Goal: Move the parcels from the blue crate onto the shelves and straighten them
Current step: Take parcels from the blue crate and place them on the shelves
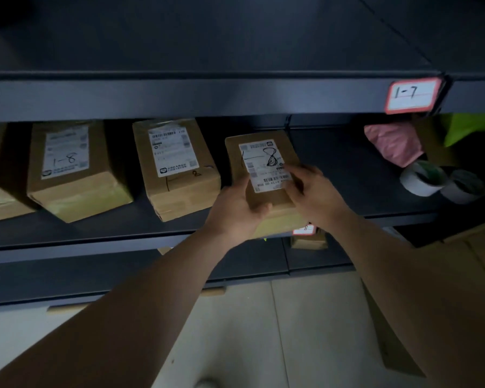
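The left hand (235, 208) cups the near left corner of a small brown cardboard parcel with a white label marked 1-8 (263, 163), thumb over its top. The right hand (317, 194) clasps its right side, fingers reaching onto the label. The parcel lies across the front edge of the dark metal shelf (347, 169), its near end overhanging. Its long axis runs away from both hands toward the back, a little skewed. Both hands are equally near, so a straight push inward would likely seat it, just right of the taped brown cardboard box (177, 166).
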### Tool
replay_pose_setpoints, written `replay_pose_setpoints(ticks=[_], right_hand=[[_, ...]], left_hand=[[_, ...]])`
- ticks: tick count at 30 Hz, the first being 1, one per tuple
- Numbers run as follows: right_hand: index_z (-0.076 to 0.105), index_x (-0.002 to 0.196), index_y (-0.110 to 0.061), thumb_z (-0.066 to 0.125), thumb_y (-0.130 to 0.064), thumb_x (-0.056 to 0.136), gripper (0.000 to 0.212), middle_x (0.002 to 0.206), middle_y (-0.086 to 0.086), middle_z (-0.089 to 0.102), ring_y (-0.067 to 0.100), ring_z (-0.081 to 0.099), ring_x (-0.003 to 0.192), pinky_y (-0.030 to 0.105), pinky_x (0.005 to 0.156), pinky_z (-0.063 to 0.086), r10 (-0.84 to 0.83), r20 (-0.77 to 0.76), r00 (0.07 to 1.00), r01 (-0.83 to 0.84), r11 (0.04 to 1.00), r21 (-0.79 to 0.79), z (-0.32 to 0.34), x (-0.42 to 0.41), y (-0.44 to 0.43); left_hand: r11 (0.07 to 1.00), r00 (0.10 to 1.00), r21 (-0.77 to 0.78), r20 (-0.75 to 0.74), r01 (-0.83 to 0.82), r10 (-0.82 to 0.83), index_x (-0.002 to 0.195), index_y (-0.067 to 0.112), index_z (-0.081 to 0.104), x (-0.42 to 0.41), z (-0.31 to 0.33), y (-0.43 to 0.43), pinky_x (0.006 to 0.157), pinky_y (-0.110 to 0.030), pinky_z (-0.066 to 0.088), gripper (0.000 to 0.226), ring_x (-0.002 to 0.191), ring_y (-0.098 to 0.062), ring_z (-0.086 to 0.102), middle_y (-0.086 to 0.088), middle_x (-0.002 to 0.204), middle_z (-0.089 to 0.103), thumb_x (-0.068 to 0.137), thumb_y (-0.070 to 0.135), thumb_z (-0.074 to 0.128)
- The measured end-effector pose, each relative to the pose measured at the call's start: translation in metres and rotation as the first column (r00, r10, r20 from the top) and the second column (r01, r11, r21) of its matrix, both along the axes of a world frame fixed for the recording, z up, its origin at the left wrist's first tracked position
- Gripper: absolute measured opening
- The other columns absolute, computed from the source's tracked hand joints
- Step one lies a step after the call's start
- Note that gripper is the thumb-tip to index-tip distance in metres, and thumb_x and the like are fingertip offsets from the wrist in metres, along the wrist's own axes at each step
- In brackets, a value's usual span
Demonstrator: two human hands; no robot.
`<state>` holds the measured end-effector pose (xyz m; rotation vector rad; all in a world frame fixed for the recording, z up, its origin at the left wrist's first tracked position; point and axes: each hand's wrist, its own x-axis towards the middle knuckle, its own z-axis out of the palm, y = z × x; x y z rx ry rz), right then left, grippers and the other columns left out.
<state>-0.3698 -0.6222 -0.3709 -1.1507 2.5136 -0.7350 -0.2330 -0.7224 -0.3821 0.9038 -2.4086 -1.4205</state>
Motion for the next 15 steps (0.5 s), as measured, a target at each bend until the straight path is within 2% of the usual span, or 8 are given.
replay_pose_setpoints(ticks=[5,10,15], right_hand=[[0.040,0.141,-0.026,0.040,-0.029,0.099,0.042,0.142,0.009,0.037,0.027,0.047,0.120,0.028,0.094,0.038,0.031,-0.060,0.998,-0.028,0.998,0.051,-0.013,-0.018,-0.023],[0.038,0.141,-0.029,0.037,-0.032,0.099,0.042,0.139,0.012,0.038,0.034,0.045,0.119,0.043,0.100,0.041,0.015,-0.141,0.990,0.006,0.989,0.148,-0.013,-0.024,-0.039],[0.049,0.131,-0.020,0.043,-0.028,0.095,0.037,0.133,0.010,0.045,0.032,0.041,0.120,0.043,0.100,0.039,-0.022,-0.273,0.962,0.049,0.994,0.094,-0.006,-0.003,-0.027]], left_hand=[[0.992,0.998,-0.111,0.022,-0.053,0.055,0.139,0.024,0.040,-0.017,-0.015,-0.014,0.092,-0.019,0.037,0.060,0.120,-0.018,0.051,-0.001,0.132,0.054,0.085,0.030,0.067],[0.956,0.991,-0.285,0.084,-0.074,0.102,0.135,0.023,0.046,-0.023,-0.010,-0.021,0.091,-0.027,0.041,0.058,0.115,-0.024,0.052,-0.008,0.130,0.050,0.083,0.039,0.067],[0.876,0.977,-0.482,0.178,-0.019,0.119,0.131,0.018,0.051,-0.007,0.011,-0.015,0.091,-0.040,0.046,0.051,0.113,-0.029,0.050,-0.012,0.122,0.053,0.087,0.043,0.059]])
